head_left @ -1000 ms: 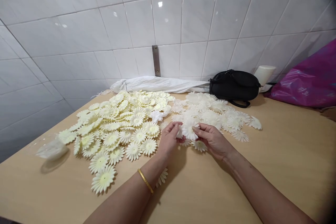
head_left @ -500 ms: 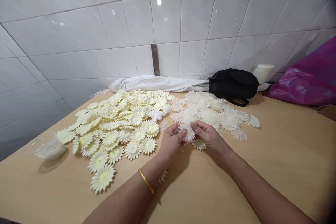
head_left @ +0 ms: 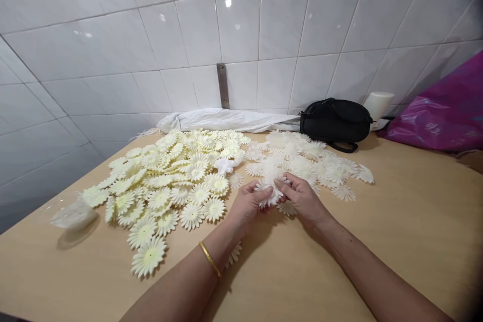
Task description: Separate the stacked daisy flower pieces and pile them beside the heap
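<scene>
A white flower piece point(head_left: 270, 193) is pinched between both hands over the table's middle. My left hand point(head_left: 247, 204) grips its left side, thumb on top; the fingers underneath are mostly hidden. At its right edge my right hand point(head_left: 300, 196) has thumb and fingers closed on it. Yellow-centred flower pieces point(head_left: 158, 196) lie heaped to the left. Thin, translucent white flower pieces point(head_left: 302, 158) spread out just beyond the hands and to the right. Another white flower piece point(head_left: 287, 208) lies below my right fingers, partly covered.
On the wooden table point(head_left: 407, 221) a clear bowl point(head_left: 73, 216) stands at the left. Along the tiled wall lie a white cloth point(head_left: 234, 119), a black case point(head_left: 335, 121), a white cylinder point(head_left: 378, 105) and a purple bag point(head_left: 441, 110). A crumpled white scrap point(head_left: 225, 165) sits between the heaps.
The flower piece between my hands now shows flatter and fuller, its petals spread between the thumbs. My left hand has shifted slightly, and my right fingers have closed further over the piece's edge.
</scene>
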Demonstrator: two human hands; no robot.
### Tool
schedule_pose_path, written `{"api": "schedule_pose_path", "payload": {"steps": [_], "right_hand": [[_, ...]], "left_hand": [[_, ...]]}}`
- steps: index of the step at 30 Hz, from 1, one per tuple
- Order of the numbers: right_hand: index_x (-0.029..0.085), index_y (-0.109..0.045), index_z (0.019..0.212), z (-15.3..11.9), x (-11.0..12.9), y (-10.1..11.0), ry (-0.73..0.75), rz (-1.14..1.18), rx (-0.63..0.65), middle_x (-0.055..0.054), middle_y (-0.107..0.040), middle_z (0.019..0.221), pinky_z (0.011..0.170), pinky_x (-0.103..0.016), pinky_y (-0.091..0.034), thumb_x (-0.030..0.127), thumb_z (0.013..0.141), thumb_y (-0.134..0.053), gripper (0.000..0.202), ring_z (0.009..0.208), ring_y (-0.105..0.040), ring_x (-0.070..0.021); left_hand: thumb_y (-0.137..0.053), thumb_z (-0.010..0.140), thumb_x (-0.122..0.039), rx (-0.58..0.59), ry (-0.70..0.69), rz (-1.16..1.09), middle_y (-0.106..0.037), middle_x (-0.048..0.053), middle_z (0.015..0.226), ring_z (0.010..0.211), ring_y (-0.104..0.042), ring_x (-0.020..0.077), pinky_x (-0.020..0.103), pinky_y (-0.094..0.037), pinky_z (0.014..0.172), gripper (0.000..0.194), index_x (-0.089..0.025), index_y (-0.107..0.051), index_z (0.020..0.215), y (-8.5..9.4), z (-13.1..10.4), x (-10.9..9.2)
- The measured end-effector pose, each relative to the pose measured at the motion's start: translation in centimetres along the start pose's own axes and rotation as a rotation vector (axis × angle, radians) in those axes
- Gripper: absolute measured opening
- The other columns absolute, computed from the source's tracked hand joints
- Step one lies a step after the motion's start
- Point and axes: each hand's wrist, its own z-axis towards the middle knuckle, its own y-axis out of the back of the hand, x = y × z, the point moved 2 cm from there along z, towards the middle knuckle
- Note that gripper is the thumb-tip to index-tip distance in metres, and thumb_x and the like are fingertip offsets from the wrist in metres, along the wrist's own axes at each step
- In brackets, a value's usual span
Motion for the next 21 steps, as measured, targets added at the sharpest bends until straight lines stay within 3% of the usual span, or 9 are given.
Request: {"api": "schedule_pose_path", "payload": {"steps": [3,6,9,12,14,16,21], "right_hand": [[0.021,-0.048,0.066,0.1,0.0,0.9,0.022,-0.222,-0.132,0.005,-0.043,0.044,0.04,-0.023,-0.03,0.05,0.074,-0.05,0.03,0.039,-0.042,-0.0109],[0.021,-0.05,0.066,0.3,0.4,2.9,0.09,-0.522,-0.375,0.002,-0.046,0.048,0.043,-0.026,-0.031,0.049,0.076,-0.046,0.03,0.043,-0.043,-0.0132],[0.02,-0.057,0.085,0.7,0.9,4.7,0.281,-0.869,-0.587,-0.008,-0.056,0.079,0.063,-0.033,-0.038,0.038,0.074,-0.05,0.023,0.072,-0.052,-0.0218],[0.018,-0.059,0.092,0.8,1.4,5.4,0.424,-0.979,-0.697,-0.013,-0.053,0.1,0.078,-0.038,-0.036,0.031,0.075,-0.048,0.024,0.096,-0.046,-0.0268],[0.018,-0.059,0.085,0.7,1.6,5.3,0.399,-0.888,-0.682,-0.011,-0.055,0.093,0.075,-0.036,-0.037,0.031,0.077,-0.046,0.02,0.09,-0.049,-0.0247],[0.019,-0.058,0.078,0.5,1.7,4.7,0.315,-0.707,-0.586,-0.007,-0.058,0.079,0.066,-0.032,-0.038,0.036,0.078,-0.045,0.021,0.076,-0.051,-0.0207],[0.02,-0.059,0.084,-0.2,1.5,1.3,0.137,-0.303,-0.08,-0.001,-0.059,0.075,0.058,-0.026,-0.038,0.043,0.074,-0.053,0.026,0.068,-0.051,-0.0155]], "left_hand": [[-0.074,0.052,-0.027,-0.044,-0.038,0.014,-0.058,0.001,0.058,0.046,-0.049,0.0077,0.019,-0.035,0.042,0.028,-0.012,-0.06,0.071,0.4,0.3,0.3],[-0.075,0.05,-0.027,-0.11,-0.073,-0.001,-0.056,0.0,0.056,0.044,-0.047,0.0068,0.019,-0.036,0.042,0.027,-0.013,-0.057,0.065,0.8,0.7,0.4],[-0.075,0.048,-0.027,-0.182,-0.066,0.013,-0.055,-0.002,0.055,0.044,-0.047,0.0069,0.019,-0.036,0.041,0.029,-0.014,-0.054,0.063,1.0,0.7,0.3],[-0.074,0.049,-0.029,-0.172,-0.062,0.06,-0.055,-0.001,0.056,0.045,-0.048,0.0072,0.019,-0.036,0.043,0.029,-0.014,-0.055,0.064,0.8,0.6,0.2],[-0.074,0.051,-0.029,-0.163,-0.067,0.092,-0.055,-0.001,0.054,0.045,-0.047,0.0071,0.019,-0.034,0.043,0.028,-0.013,-0.054,0.063,0.7,0.4,0.2],[-0.073,0.052,-0.029,-0.152,-0.081,0.113,-0.054,-0.001,0.051,0.044,-0.046,0.0068,0.019,-0.032,0.043,0.027,-0.013,-0.053,0.06,0.6,0.3,0.1],[-0.073,0.053,-0.028,-0.066,-0.114,0.132,-0.05,-0.004,0.046,0.041,-0.041,0.0053,0.018,-0.029,0.043,0.027,-0.014,-0.05,0.057,0.2,-0.1,0.1]]}}
